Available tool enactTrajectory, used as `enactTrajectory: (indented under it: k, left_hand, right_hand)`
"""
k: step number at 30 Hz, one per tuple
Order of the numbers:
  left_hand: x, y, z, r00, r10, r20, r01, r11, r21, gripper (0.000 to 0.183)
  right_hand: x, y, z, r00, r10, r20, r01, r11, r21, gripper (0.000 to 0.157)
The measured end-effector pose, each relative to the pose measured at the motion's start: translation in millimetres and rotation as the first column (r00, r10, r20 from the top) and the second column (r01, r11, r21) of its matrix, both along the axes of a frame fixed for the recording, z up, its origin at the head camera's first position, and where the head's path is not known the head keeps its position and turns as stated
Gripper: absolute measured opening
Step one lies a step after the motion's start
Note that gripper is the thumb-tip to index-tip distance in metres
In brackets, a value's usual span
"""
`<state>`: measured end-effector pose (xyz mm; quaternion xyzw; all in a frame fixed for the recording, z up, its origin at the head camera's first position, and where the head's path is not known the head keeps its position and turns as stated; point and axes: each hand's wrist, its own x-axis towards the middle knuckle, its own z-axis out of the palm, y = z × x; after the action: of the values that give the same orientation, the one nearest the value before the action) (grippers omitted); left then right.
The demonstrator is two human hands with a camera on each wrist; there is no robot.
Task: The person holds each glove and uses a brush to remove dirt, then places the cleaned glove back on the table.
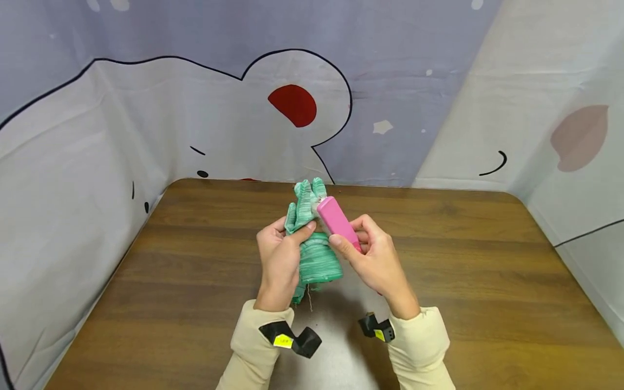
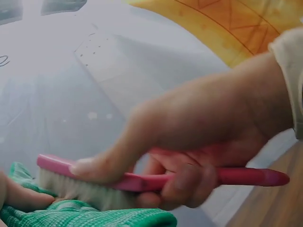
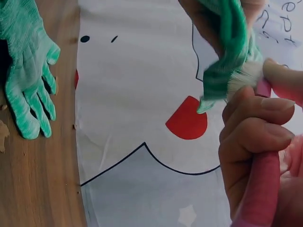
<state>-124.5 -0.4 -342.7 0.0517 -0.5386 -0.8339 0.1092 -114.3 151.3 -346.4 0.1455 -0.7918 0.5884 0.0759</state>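
A green-and-white knit glove (image 1: 319, 262) is held up over the table by my left hand (image 1: 279, 262), whose thumb presses across its middle. The glove's fingers point away from me and its cuff hangs nearer. My right hand (image 1: 382, 265) grips a pink brush (image 1: 337, 219), thumb along the back of the head and fingers curled round the handle. In the left wrist view its pale bristles (image 2: 90, 191) lie against the glove, close to my left thumb (image 2: 28, 196). The right wrist view shows the bristles at the glove's folded fabric.
A second green glove (image 3: 31, 71) lies on the wooden table (image 1: 487, 292), with small brown crumbs beside it. Printed cloth (image 1: 400, 97) hangs behind and along the sides of the table. A black wrist camera (image 1: 292, 338) sits on the left sleeve, another (image 1: 376, 326) on the right.
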Motion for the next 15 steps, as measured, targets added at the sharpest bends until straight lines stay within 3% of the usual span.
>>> enactTrajectory:
  k: [5, 7, 11, 15]
  left_hand:
    - [-3.0, -11, 3.2, 0.997, 0.068, -0.032, -0.065, 0.995, 0.074, 0.019]
    - [-3.0, -16, 4.0, 0.994, 0.086, -0.061, -0.083, 0.995, 0.058, 0.019]
    - [-3.0, -19, 2.7, 0.999, 0.027, -0.029, -0.028, 0.998, -0.051, 0.019]
    - [-1.9, -7, -2.0, 0.995, -0.1, 0.027, 0.103, 0.98, -0.172, 0.018]
  right_hand:
    - [-6.6, 18, -10.9, 0.999, -0.023, 0.027, 0.02, 0.992, 0.125, 0.029]
    - [-6.9, 26, -11.6, 0.997, -0.051, 0.062, 0.044, 0.992, 0.115, 0.03]
    - [-3.9, 30, -7.5, 0.993, -0.031, 0.116, 0.038, 0.998, -0.058, 0.027]
    - [0.1, 17, -1.6, 0.994, 0.052, 0.094, -0.035, 0.985, -0.17, 0.024]
